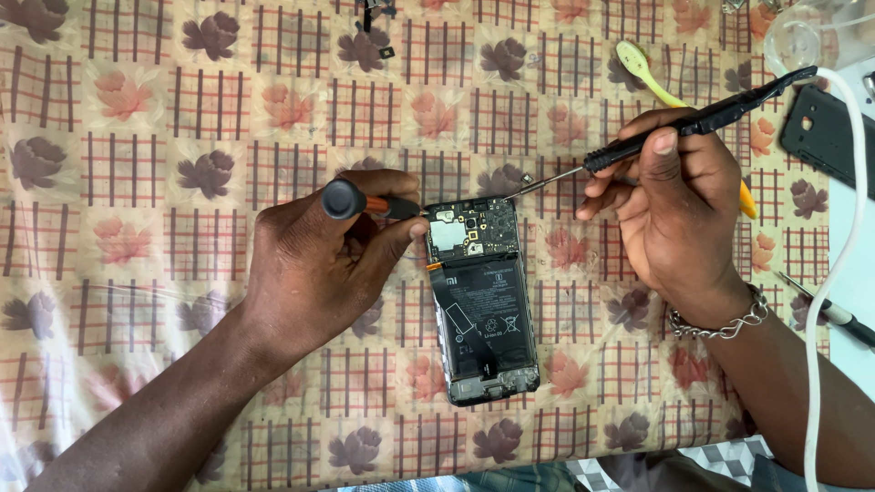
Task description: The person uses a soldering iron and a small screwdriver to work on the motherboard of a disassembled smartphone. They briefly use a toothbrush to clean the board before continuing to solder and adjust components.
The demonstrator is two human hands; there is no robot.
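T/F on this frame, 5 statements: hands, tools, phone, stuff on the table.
1. The phone lies with its back cover off, battery showing. True.
2. The left hand holds a screwdriver with its tip at the phone's upper left corner. True.
3. The right hand is empty. False: it holds a thin black tool whose metal tip points at the phone's upper right corner.
4. The right wrist wears a bracelet. True.
5. The table is covered by a plain white cloth. False: the tablecloth is checked, with a leaf pattern.
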